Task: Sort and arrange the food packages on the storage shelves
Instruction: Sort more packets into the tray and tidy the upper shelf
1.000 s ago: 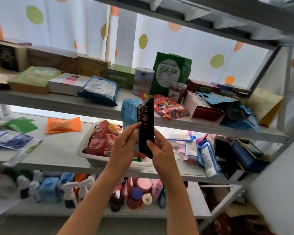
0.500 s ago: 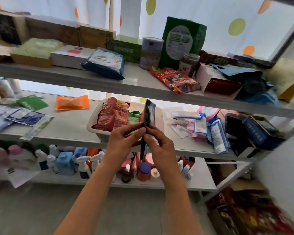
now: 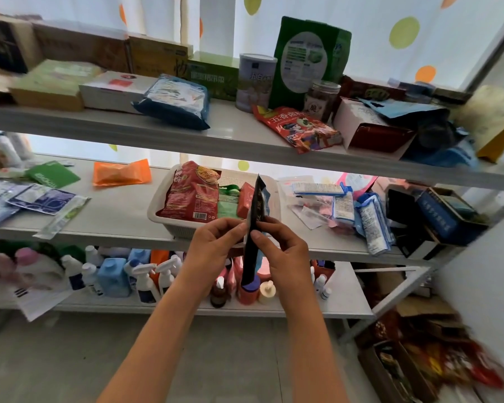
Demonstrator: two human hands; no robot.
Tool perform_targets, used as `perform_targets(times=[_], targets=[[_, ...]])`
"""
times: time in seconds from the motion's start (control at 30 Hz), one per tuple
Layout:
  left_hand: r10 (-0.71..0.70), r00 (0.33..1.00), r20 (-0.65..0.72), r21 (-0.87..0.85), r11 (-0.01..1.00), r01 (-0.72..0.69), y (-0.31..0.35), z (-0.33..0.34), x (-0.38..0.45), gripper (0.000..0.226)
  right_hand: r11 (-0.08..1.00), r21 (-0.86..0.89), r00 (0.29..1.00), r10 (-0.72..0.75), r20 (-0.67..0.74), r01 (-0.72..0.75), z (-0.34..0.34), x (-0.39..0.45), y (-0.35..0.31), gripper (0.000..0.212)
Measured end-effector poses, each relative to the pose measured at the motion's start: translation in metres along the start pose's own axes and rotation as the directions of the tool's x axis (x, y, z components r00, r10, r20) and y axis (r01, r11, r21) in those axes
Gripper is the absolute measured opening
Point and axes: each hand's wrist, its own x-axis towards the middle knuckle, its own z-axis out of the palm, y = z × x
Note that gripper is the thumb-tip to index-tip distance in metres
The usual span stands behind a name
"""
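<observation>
A narrow black packet (image 3: 255,219) stands edge-on and upright in front of the white basket (image 3: 160,207) on the middle shelf. My left hand (image 3: 213,248) pinches its left side and my right hand (image 3: 282,251) pinches its right side. A light blue packet (image 3: 266,199) shows just behind the black one; whether I hold it too, I cannot tell. The basket contains a red noodle bag (image 3: 192,193), a green packet (image 3: 227,202) and a small red packet (image 3: 245,196).
The top shelf (image 3: 230,135) carries boxes, a blue bag (image 3: 175,101), a tin (image 3: 255,78), a green pouch (image 3: 306,59), a jar and a red snack bag (image 3: 300,128). Flat packets lie on the middle shelf at left and right. Spray bottles (image 3: 146,274) fill the bottom shelf. A box of goods stands on the floor at right.
Both hands lowered the black packet from top-shelf height to the basket's front and turned it edge-on. The camera tilted down, so the floor shows.
</observation>
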Motion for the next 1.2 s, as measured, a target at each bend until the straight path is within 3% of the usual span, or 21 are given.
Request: perform_targets(times=[0.27,0.57,1.1,1.2], targets=[[0.149,0.986,0.076,0.326,0.931,-0.165,-0.009,0.0,-0.002,0.009,0.999,-0.022,0.999,0.03,-0.026,-0.031,-0.004,-0.001,-0.001,0.003],[0.268,0.951,0.151,0.684,0.666,-0.296,-0.022,0.004,-0.001,0.009,0.973,-0.23,0.999,0.01,0.054,0.002,-0.01,-0.003,-0.006,0.022],[0.236,0.964,0.122,0.753,0.611,-0.245,-0.029,0.012,-0.006,0.017,0.893,-0.445,0.992,-0.013,0.123,0.067,-0.002,0.003,0.002,0.029],[0.23,0.973,0.036,0.741,0.647,-0.18,-0.026,0.005,-0.002,0.023,0.897,-0.44,0.997,-0.011,0.072,0.042,-0.01,0.005,0.001,0.035]])
